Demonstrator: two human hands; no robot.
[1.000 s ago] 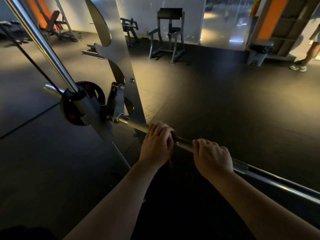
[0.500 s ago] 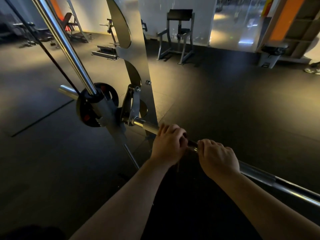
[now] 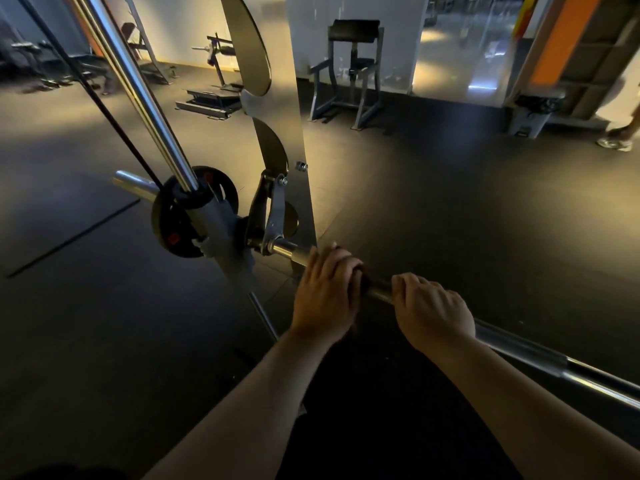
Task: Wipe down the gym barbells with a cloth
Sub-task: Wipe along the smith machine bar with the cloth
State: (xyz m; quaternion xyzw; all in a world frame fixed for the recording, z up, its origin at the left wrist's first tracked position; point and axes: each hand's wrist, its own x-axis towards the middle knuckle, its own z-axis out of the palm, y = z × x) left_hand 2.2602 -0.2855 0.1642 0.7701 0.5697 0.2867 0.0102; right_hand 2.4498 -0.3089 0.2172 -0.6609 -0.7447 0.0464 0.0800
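A chrome barbell (image 3: 519, 348) runs from the rack hook at centre left down to the lower right edge. My left hand (image 3: 325, 296) is closed over the bar close to the hook, pressing a dark cloth (image 3: 364, 277) against it; only a small edge of the cloth shows by my fingers. A short way to the right, my right hand (image 3: 433, 313) grips the bare bar. A bright strip of bar shows between the two hands.
A black weight plate (image 3: 180, 223) sits on the bar's left sleeve behind a slanted chrome guide rod (image 3: 138, 88). The rack's metal upright (image 3: 277, 81) stands just beyond my left hand. A padded bench frame (image 3: 349, 71) and a person's foot (image 3: 614, 143) are farther off on the dark floor.
Both hands have slid left along the bar toward the rack hook, the left one with the cloth. My view has shifted slightly.
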